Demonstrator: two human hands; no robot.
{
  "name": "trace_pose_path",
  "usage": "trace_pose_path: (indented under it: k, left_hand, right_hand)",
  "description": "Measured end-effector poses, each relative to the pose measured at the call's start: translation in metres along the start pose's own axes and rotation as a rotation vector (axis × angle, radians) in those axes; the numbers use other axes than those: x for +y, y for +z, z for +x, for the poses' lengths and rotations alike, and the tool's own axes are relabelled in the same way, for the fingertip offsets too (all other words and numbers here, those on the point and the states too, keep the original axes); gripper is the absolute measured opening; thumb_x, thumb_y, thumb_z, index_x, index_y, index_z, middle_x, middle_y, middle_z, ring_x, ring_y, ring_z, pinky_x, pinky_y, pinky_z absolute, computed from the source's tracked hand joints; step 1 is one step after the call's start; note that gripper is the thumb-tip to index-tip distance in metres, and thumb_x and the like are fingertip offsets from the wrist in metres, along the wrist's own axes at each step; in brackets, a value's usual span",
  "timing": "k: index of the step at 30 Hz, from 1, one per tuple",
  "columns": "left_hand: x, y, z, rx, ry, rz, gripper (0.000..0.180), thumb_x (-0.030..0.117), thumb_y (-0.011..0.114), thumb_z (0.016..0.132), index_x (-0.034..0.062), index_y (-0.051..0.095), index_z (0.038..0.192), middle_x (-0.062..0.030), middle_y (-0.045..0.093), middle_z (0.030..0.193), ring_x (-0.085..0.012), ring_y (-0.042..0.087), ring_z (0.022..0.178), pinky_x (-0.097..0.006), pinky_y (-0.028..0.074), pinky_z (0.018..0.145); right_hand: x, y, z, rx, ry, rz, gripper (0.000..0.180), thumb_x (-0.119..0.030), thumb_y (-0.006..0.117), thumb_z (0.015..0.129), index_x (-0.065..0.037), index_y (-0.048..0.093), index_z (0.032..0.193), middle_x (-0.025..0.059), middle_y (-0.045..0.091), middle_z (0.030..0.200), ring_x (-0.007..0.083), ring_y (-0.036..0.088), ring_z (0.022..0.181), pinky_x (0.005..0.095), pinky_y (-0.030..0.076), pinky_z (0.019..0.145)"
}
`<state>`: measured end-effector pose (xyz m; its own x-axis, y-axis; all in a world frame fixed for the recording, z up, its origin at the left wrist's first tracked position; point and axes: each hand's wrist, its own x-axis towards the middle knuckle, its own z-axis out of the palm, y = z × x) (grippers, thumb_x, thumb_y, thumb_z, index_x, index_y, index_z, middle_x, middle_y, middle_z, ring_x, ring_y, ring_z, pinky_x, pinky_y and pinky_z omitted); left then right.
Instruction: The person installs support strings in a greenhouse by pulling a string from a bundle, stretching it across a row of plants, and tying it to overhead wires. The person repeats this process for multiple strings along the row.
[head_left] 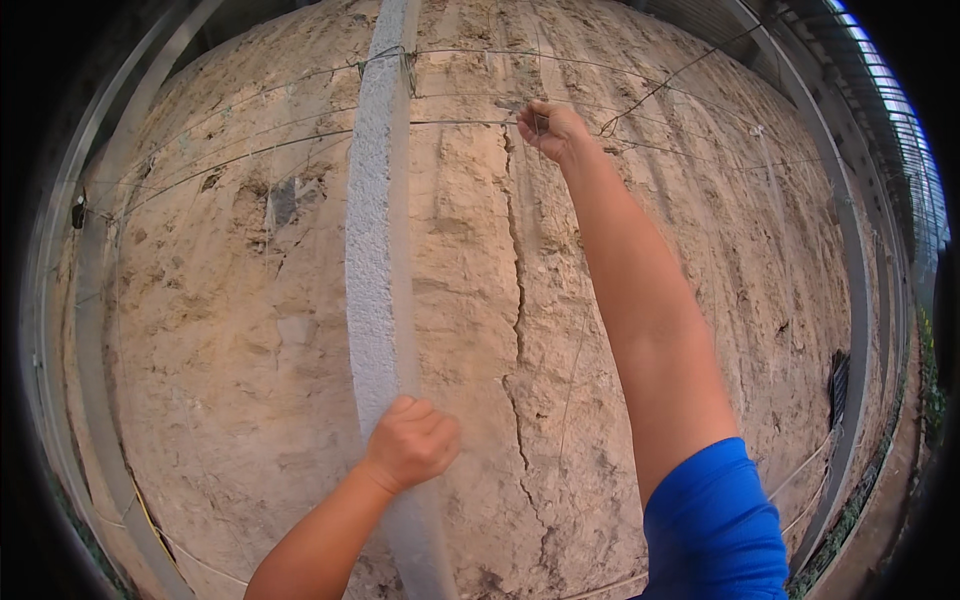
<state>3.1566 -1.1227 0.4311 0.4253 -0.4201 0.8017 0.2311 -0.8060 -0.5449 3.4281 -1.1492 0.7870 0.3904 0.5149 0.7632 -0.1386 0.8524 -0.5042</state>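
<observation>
My right hand (553,130) is raised high, its fingers closed around a thin wire (460,122) that runs across the wall. Lower down, my left hand (412,442) is curled into a slightly blurred fist in front of a pale concrete post (370,250). Whatever that fist may hold is hidden. Behind both hands rises a rough, tan earthen wall (465,300), split by a long vertical crack (517,290) below my right hand.
More wires cross the wall, tied around the post near its top. A dark loose wire (665,85) slants up to the right. Grey posts (845,240) stand at either side. At right, a dark ribbed object (838,388) rests by a post, with plants (930,375) beyond.
</observation>
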Motion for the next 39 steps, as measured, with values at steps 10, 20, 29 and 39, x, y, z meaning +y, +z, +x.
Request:
trace_pose_path:
  k: [10,20,29,39]
  left_hand:
    - [-0.002,0.004,-0.006,-0.003,-0.014,0.007,0.015,0.004,0.065,0.063,0.0116,0.052,0.062,-0.0011,0.046,0.057,-0.0191,0.047,0.058,-0.032,0.036,0.058]
    - [0.000,0.004,-0.004,0.000,-0.005,0.026,0.018,0.004,0.065,0.066,0.0108,0.049,0.061,-0.0025,0.046,0.056,-0.0202,0.049,0.060,-0.033,0.038,0.059]
    - [-0.002,0.006,-0.007,0.033,0.008,-0.022,0.015,0.005,0.066,0.067,0.0107,0.052,0.064,-0.0025,0.048,0.059,-0.0200,0.050,0.063,-0.033,0.038,0.061]
    - [-0.004,0.007,-0.007,0.053,0.019,-0.018,0.018,0.008,0.063,0.066,0.0125,0.047,0.059,-0.0030,0.049,0.059,-0.0212,0.051,0.063,-0.034,0.041,0.060]
  right_hand:
    - [0.087,-0.041,-0.113,-0.163,0.083,-0.309,0.012,-0.009,0.061,0.088,0.002,0.059,0.089,0.0106,0.063,0.079,0.0176,0.062,0.073,0.0295,0.051,0.064]
    - [0.049,-0.074,-0.139,0.011,-0.045,-0.445,0.012,-0.011,0.059,0.089,0.001,0.057,0.088,0.0090,0.061,0.079,0.0175,0.062,0.071,0.0298,0.054,0.060]
    - [0.024,-0.002,-0.119,0.112,-0.147,-0.281,0.014,-0.011,0.056,0.089,0.003,0.052,0.093,0.0089,0.056,0.078,0.0190,0.060,0.066,0.0291,0.052,0.056]
    - [0.054,0.045,-0.144,-0.164,-0.094,-0.557,0.015,-0.012,0.064,0.084,0.002,0.058,0.080,0.0084,0.058,0.070,0.0179,0.063,0.057,0.0272,0.046,0.046]
